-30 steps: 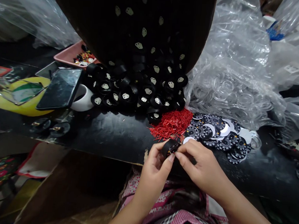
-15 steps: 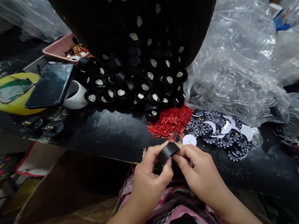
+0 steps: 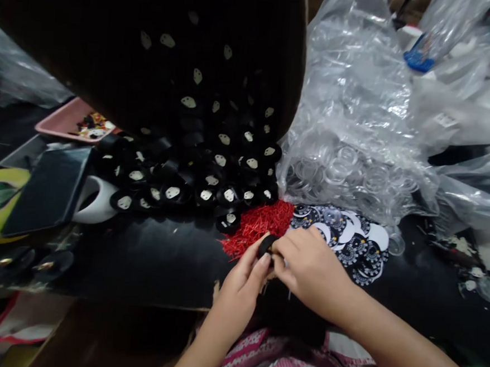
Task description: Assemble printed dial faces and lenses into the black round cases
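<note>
At lower centre of the frame, left hand [image 3: 244, 276] and right hand [image 3: 308, 266] both pinch one small black casing [image 3: 267, 244], beside red pins [image 3: 255, 227].

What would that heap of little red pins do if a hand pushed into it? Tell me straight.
The red pins lie loose in a shallow heap on the black table, so they would probably scatter rather than move as one. They look thin and light, likely fiddly to pick up singly. Some may slide under the printed dial discs touching the heap.
</note>
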`<state>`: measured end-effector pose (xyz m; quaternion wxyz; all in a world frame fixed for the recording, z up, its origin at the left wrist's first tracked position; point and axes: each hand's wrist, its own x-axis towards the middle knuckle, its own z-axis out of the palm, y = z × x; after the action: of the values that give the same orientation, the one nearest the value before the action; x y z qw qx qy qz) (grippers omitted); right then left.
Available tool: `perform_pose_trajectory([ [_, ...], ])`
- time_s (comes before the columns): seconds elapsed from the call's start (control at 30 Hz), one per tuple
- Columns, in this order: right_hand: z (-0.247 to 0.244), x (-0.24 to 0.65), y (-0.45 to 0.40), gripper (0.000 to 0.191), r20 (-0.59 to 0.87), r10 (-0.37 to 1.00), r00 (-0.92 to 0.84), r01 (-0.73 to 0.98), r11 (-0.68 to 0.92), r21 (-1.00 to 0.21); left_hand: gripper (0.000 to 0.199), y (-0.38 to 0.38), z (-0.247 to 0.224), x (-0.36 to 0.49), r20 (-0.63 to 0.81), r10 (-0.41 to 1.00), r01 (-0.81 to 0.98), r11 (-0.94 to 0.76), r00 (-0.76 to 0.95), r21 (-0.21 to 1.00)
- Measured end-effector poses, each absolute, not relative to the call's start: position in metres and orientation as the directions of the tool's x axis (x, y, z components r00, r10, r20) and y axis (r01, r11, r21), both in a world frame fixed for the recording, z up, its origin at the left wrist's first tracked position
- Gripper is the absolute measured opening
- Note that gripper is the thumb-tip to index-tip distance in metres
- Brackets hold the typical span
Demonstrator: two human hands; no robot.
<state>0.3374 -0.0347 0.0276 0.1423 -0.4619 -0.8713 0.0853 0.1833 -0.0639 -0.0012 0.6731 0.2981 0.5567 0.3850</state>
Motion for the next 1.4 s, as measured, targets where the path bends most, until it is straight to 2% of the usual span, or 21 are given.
perform_pose_trajectory([
  [0.07,0.028,0.334,-0.030,0.012,0.184,0.841,-0.508,0.799,0.540,-0.265,0.032,-0.059,0.002,0.190,-0.605,0.795,-0.234,0.596,0.039,0.768],
  [0.17,0.034,0.329,-0.026,0.011,0.121,0.919,-0.374,0.860,0.393,-0.326,0.030,-0.056,0.002,0.201,-0.757,0.653,-0.416,0.681,-0.027,0.602],
  [0.23,0.040,0.332,-0.024,0.011,0.014,0.953,-0.302,0.870,0.282,-0.405,0.034,-0.055,0.000,0.205,-0.753,0.658,-0.459,0.667,-0.009,0.587],
  [0.3,0.045,0.346,-0.020,0.011,-0.083,0.942,-0.325,0.813,0.233,-0.534,0.041,-0.053,-0.003,0.204,-0.708,0.705,-0.461,0.642,0.043,0.612],
  [0.37,0.045,0.371,-0.011,0.009,-0.068,0.952,-0.300,0.768,0.199,-0.609,0.047,-0.051,-0.005,0.202,-0.674,0.731,-0.479,0.633,0.109,0.608],
  [0.4,0.043,0.386,-0.004,0.010,-0.008,0.976,-0.216,0.786,0.169,-0.595,0.050,-0.049,-0.006,0.201,-0.654,0.743,-0.500,0.623,0.140,0.601],
  [0.47,0.033,0.415,0.011,0.015,0.152,0.987,0.045,0.910,0.022,-0.415,0.049,-0.048,-0.006,0.201,-0.607,0.773,-0.535,0.596,0.183,0.599],
  [0.53,0.023,0.438,0.026,0.017,0.211,0.971,0.112,0.937,-0.033,-0.347,0.042,-0.047,-0.007,0.204,-0.580,0.791,-0.531,0.582,0.194,0.616],
  [0.73,0.018,0.455,0.032,0.014,0.298,0.953,0.063,0.928,0.053,-0.369,0.032,-0.051,-0.012,0.211,-0.602,0.771,-0.482,0.616,0.207,0.624],
  [0.87,0.027,0.426,0.005,0.013,0.426,0.899,0.099,0.890,0.111,-0.441,0.031,-0.053,-0.012,0.212,-0.576,0.757,-0.577,0.630,0.308,0.520],
  [0.93,0.027,0.402,-0.011,0.014,0.407,0.913,0.003,0.851,0.212,-0.480,0.032,-0.052,-0.012,0.213,-0.578,0.737,-0.638,0.639,0.349,0.430],
  [1.03,0.020,0.371,-0.029,0.015,0.371,0.891,-0.262,0.757,0.429,-0.493,0.031,-0.050,-0.011,0.213,-0.603,0.723,-0.699,0.621,0.337,0.355],
  [1.13,0.014,0.359,-0.035,0.018,0.409,0.816,-0.409,0.707,0.567,-0.424,0.033,-0.048,-0.009,0.210,-0.606,0.747,-0.704,0.586,0.275,0.402],
  [1.23,0.014,0.361,-0.036,0.022,0.422,0.795,-0.436,0.727,0.588,-0.355,0.027,-0.046,-0.004,0.205,-0.579,0.789,-0.691,0.536,0.206,0.485],
  [1.4,0.016,0.360,-0.035,0.021,0.451,0.784,-0.425,0.685,0.605,-0.405,0.026,-0.045,0.003,0.202,-0.538,0.825,-0.660,0.502,0.172,0.559],
])
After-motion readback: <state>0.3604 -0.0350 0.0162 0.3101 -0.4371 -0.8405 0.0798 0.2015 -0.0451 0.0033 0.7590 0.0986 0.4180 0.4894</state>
